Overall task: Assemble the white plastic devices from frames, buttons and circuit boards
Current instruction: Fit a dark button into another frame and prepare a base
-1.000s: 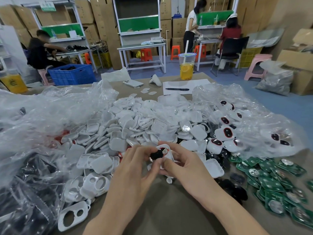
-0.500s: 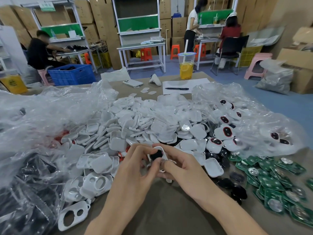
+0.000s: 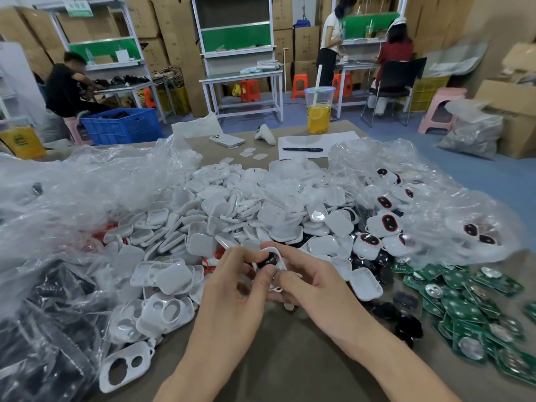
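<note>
Both hands meet over the table's near middle around one white frame (image 3: 280,264) with a black button (image 3: 268,260) seated in its opening. My left hand (image 3: 232,294) pinches the frame from the left, thumb by the button. My right hand (image 3: 314,288) grips it from the right, thumb against the frame's lower edge. A big heap of white shells (image 3: 232,210) lies behind. Empty white frames (image 3: 124,364) lie at the left. Green circuit boards (image 3: 464,303) spread at the right, loose black buttons (image 3: 406,323) beside them.
Assembled white devices with dark buttons (image 3: 388,221) sit in clear plastic at the right. A crumpled plastic bag (image 3: 58,204) covers the left. Further back stand a phone (image 3: 226,140), a pen on paper (image 3: 303,149) and a drink cup (image 3: 319,111). People work at benches behind.
Both hands have kept the frame between them and turned it slightly. The thumbs have shifted closer together under the black button.
</note>
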`<control>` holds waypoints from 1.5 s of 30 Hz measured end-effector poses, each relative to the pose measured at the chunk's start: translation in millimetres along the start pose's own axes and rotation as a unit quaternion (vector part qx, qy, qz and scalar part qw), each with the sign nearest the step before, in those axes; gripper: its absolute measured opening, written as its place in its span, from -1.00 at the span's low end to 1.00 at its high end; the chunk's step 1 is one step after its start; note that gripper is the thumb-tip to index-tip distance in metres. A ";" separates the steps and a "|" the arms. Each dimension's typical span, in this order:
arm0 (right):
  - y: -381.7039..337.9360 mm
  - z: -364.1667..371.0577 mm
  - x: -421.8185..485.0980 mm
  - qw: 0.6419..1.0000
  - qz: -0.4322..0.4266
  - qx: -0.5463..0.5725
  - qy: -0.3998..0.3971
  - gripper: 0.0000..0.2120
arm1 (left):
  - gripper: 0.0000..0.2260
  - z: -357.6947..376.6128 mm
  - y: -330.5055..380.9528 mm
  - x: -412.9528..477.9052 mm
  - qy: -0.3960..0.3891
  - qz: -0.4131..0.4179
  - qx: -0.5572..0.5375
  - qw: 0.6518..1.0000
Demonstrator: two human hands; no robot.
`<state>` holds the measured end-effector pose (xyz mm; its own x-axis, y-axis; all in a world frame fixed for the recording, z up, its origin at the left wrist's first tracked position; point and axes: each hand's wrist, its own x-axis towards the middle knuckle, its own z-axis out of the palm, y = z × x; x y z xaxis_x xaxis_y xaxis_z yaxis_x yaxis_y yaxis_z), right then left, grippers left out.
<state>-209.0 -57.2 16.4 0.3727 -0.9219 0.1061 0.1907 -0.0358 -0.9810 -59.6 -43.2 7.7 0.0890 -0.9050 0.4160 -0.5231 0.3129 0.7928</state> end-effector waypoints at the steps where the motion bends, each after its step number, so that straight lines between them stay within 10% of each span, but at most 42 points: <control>1: -0.3 0.0 -0.2 1.000 0.002 0.003 0.000 -0.63 | -0.87 0.6 0.7 -0.3 0.001 -0.004 -0.004 1.000; 20: 2.8 -12.2 4.7 0.999 -0.017 0.041 0.027 -0.77 | -0.72 -7.9 13.0 -1.3 -0.094 0.071 -0.130 0.984; 28: -2.2 -24.5 9.0 0.987 -0.048 0.072 0.139 -0.88 | -0.77 -19.1 8.9 6.0 0.003 0.064 -0.029 0.997; 45: -3.4 -25.0 5.1 0.961 -0.106 -0.048 0.251 -0.70 | -0.78 -23.5 -8.2 9.6 -0.039 -0.001 0.314 0.949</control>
<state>-230.4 -71.4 16.2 -0.1552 -0.9589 0.2376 0.1202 -0.2570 -0.9589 -34.5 -47.6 15.5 0.0414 -0.9315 0.3614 -0.9270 0.0991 0.3616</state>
